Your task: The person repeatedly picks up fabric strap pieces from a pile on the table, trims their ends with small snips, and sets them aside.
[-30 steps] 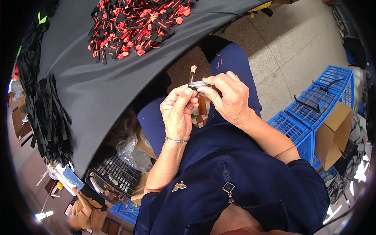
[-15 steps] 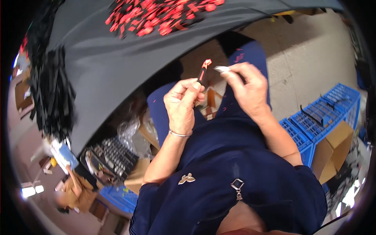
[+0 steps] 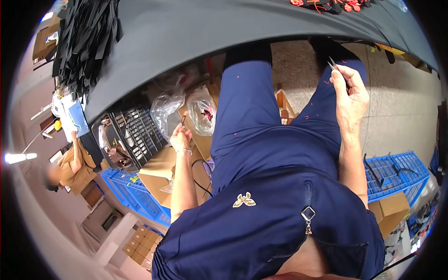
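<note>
My left hand (image 3: pixel 180 138) is closed on a small black and red-orange strap (image 3: pixel 184 118), whose tip sticks up from the fingers. It is over the cardboard box, beside a clear plastic bag (image 3: pixel 201 112) with red and black pieces in it. At the right, above my knee, my right hand (image 3: pixel 351 93) holds small metal snips (image 3: pixel 332 64), points upward. Red thread bits (image 3: pixel 311 103) lie on my dark blue trousers. A pile of black and red straps (image 3: pixel 347 5) shows at the top edge on the dark cloth.
The dark-covered table (image 3: pixel 186 32) spans the top, with black strips (image 3: pixel 86 42) hanging at its left. A black crate (image 3: pixel 137 135) and a cardboard box (image 3: pixel 156 175) stand at the left. Blue crates (image 3: pixel 389 175) are at the right. Another person (image 3: pixel 77 163) is at far left.
My left hand has moved left and down with the strap, away from my right hand. My right hand has moved right with the snips. The view has shifted, so the red pile is now at the top edge.
</note>
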A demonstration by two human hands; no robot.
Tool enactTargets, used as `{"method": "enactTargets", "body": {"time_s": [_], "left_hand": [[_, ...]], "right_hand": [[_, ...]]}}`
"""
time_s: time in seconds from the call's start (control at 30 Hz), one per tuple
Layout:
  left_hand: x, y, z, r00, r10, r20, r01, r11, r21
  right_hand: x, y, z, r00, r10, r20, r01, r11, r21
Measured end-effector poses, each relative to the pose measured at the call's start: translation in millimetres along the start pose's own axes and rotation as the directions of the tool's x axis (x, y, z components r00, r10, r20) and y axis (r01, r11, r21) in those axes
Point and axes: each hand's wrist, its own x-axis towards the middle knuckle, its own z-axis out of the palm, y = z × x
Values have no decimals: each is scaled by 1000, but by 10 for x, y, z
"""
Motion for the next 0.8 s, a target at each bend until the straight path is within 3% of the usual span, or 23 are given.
{"method": "enactTargets", "body": {"time_s": [0.1, 0.13, 0.2, 0.27, 0.33, 0.4, 0.5, 0.57, 0.63, 0.8], "left_hand": [[191, -246, -126, 965, -75, -251, 115, 982, 148], [307, -282, -186, 977, -57, -207, 80, 991, 106], [287, -196, -105, 960, 249, -124, -234, 964, 124], [-182, 350, 342, 838, 545, -13, -534, 825, 185], [-630, 883, 813, 665, 733, 144, -746, 645, 167], [-952, 1269, 1236, 432, 856, 283, -901, 423, 95], [-1343, 1800, 1919, 40, 909, 416, -998, 52, -19], [-1518, 2150, 2352, -198, 869, 453, -979, -201, -44], [-1531, 2330, 2730, -142, 882, 450, -989, -143, -33], [-1385, 2588, 3248, -60, 825, 562, -983, -146, 109]], "right_hand": [[12, -24, 5, 1000, -23, 3, 24, 1000, -14], [22, -23, -6, 1000, 3, 3, -3, 1000, -11], [31, -14, -41, 999, 51, -9, -51, 999, -4], [57, -3, -36, 996, 90, -27, -91, 995, -36], [75, -9, -4, 992, 116, -41, -117, 993, -19], [93, -30, 23, 990, 140, -33, -139, 990, 18], [144, -85, 22, 988, 152, 10, -152, 988, 35], [179, -131, 8, 993, 118, 10, -118, 993, 19], [203, -136, -26, 996, 88, -1, -88, 996, 13], [210, -3, -106, 994, 107, -33, -107, 994, 26]]}}
